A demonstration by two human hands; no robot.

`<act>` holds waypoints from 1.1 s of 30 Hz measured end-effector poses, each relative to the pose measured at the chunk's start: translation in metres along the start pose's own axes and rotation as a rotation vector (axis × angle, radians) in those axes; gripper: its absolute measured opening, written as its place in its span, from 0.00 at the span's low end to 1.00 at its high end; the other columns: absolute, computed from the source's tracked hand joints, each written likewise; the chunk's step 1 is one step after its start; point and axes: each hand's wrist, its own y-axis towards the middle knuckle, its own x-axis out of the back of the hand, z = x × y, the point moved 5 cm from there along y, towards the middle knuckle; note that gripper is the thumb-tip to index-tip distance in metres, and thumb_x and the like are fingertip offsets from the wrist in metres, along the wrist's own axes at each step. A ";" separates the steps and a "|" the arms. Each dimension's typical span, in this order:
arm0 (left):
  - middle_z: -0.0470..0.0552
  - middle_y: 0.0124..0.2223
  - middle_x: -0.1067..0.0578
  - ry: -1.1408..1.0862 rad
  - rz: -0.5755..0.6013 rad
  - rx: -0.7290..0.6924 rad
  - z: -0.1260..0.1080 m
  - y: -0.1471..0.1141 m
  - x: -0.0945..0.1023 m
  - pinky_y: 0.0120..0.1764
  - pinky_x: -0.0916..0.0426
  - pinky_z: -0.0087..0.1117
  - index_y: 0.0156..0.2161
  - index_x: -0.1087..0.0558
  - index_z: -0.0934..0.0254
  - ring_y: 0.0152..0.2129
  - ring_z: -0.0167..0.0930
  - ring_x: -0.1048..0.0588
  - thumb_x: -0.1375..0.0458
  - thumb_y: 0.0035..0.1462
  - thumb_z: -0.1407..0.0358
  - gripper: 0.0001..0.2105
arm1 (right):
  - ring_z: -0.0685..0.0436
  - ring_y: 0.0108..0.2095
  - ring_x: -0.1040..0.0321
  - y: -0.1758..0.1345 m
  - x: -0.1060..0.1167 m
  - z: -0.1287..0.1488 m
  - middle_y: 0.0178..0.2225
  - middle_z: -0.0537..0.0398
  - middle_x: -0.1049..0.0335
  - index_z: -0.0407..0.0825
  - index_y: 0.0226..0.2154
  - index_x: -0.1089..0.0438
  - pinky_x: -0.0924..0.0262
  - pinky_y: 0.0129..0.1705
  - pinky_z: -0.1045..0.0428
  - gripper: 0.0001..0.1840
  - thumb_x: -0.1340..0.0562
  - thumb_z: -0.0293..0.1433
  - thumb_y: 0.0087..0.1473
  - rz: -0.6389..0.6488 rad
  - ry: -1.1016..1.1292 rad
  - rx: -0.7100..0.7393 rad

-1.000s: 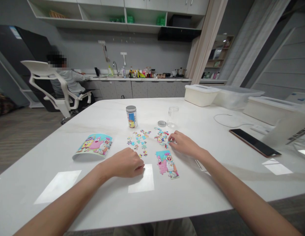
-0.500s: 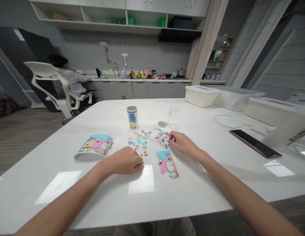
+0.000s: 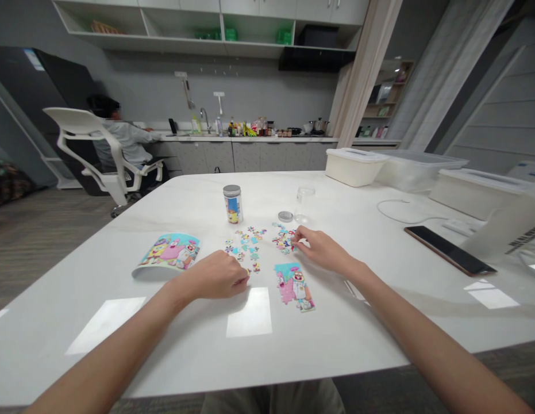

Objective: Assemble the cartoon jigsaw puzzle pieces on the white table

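My right hand (image 3: 315, 246) is over the right-hand cluster of loose jigsaw pieces (image 3: 281, 237); its thumb and forefinger are bent together at a small red puzzle piece (image 3: 293, 248). Curled closed, my left hand (image 3: 222, 275) rests on the table beside the other loose pieces (image 3: 249, 248), and what its fingers hold, if anything, is hidden. Between the hands, nearer to me, lies a joined section of puzzle (image 3: 293, 287) with a pink starfish figure. A curved picture sheet (image 3: 170, 252) with the cartoon figures lies left of my left hand.
Behind the pieces stand a lidded picture jar (image 3: 233, 206), a metal lid (image 3: 285, 216) and a clear jar (image 3: 304, 204). A phone (image 3: 448, 250), a cable (image 3: 396, 214) and storage boxes (image 3: 353, 167) are on the right. A person sits on a white chair (image 3: 90, 144) at the back left.
My right hand has shifted slightly left over the loose pieces, its fingers reaching further down. My left hand stays curled in about the same place. The view has moved a little.
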 end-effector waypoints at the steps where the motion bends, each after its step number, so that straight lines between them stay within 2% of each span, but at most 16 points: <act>1: 0.46 0.15 0.35 0.026 0.021 0.036 0.007 -0.001 0.000 0.21 0.53 0.30 0.17 0.37 0.64 0.12 0.23 0.44 0.52 0.56 0.69 0.16 | 0.44 0.35 0.32 0.001 0.000 0.000 0.35 0.53 0.27 0.50 0.33 0.36 0.42 0.37 0.49 0.02 0.44 0.29 0.54 -0.018 0.056 -0.016; 3: 0.48 0.17 0.32 0.084 0.068 0.132 0.023 -0.005 0.000 0.22 0.52 0.30 0.18 0.35 0.65 0.12 0.24 0.40 0.53 0.56 0.69 0.16 | 0.45 0.33 0.32 0.004 -0.001 0.000 0.33 0.53 0.28 0.49 0.31 0.36 0.41 0.36 0.49 0.03 0.41 0.31 0.52 -0.028 0.240 -0.076; 8: 0.52 0.22 0.27 0.133 0.156 0.318 0.057 -0.021 0.006 0.22 0.50 0.30 0.20 0.31 0.64 0.16 0.27 0.34 0.54 0.55 0.69 0.15 | 0.49 0.30 0.34 0.005 -0.007 0.002 0.30 0.53 0.29 0.46 0.31 0.29 0.39 0.33 0.52 0.08 0.35 0.34 0.48 0.067 0.759 -0.305; 13: 0.51 0.21 0.28 0.117 0.145 0.357 0.060 -0.025 0.010 0.23 0.48 0.29 0.20 0.31 0.64 0.16 0.26 0.35 0.54 0.54 0.69 0.15 | 0.52 0.30 0.35 0.002 -0.010 0.000 0.30 0.53 0.29 0.44 0.32 0.25 0.37 0.34 0.55 0.06 0.34 0.30 0.49 0.092 1.095 -0.442; 19: 0.50 0.19 0.30 0.051 0.116 0.290 0.052 -0.020 0.003 0.22 0.51 0.30 0.17 0.35 0.65 0.14 0.25 0.38 0.54 0.56 0.68 0.17 | 0.53 0.30 0.34 0.003 -0.017 -0.003 0.32 0.51 0.29 0.44 0.30 0.26 0.35 0.36 0.57 0.02 0.34 0.24 0.49 0.108 1.221 -0.502; 23: 0.49 0.18 0.32 0.023 0.102 0.274 0.053 -0.021 0.000 0.21 0.51 0.30 0.17 0.37 0.65 0.13 0.24 0.40 0.53 0.56 0.68 0.17 | 0.55 0.27 0.36 0.002 -0.019 -0.002 0.30 0.54 0.30 0.45 0.29 0.27 0.36 0.32 0.58 0.03 0.35 0.22 0.48 0.127 1.255 -0.517; 28: 0.49 0.18 0.32 0.034 0.105 0.300 0.057 -0.023 -0.002 0.21 0.52 0.29 0.17 0.35 0.65 0.13 0.23 0.41 0.53 0.56 0.67 0.17 | 0.53 0.32 0.33 0.000 -0.017 0.001 0.32 0.54 0.30 0.46 0.31 0.29 0.35 0.38 0.56 0.09 0.35 0.20 0.45 0.178 1.236 -0.485; 33: 0.50 0.19 0.31 0.033 0.124 0.294 0.055 -0.022 -0.002 0.21 0.51 0.29 0.18 0.33 0.64 0.13 0.24 0.39 0.53 0.57 0.66 0.17 | 0.54 0.28 0.34 0.000 -0.017 0.000 0.31 0.54 0.31 0.46 0.32 0.30 0.34 0.36 0.55 0.07 0.35 0.22 0.47 0.174 1.231 -0.507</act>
